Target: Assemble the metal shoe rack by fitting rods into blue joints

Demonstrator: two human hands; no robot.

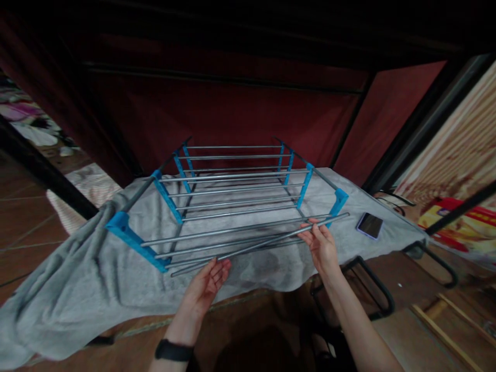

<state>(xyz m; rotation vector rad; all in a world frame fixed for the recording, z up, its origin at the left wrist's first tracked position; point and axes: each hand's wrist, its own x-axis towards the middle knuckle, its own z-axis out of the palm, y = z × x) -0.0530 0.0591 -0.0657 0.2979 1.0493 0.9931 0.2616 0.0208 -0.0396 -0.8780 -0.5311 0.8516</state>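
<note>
A loose metal rod (265, 243) slants across the front of a rack of metal rods and blue plastic brackets. My right hand (322, 248) pinches the rod near its raised right end. My left hand (209, 284), palm up with fingers curled, has its thumb and fingertips at the rod's lower left part. Behind the rod stands the rack, its front left blue bracket (135, 242) and front right blue bracket (338, 204) joined by several crossbars. Parts of the front crossbars are hidden behind the rod and my right hand.
A grey cloth (104, 281) covers the surface under the rack. A phone (370, 226) lies on it to the right. Beyond stands a dark red panel (240, 113). Black metal chair frames (374, 284) and a red and yellow package (457, 227) are at the right.
</note>
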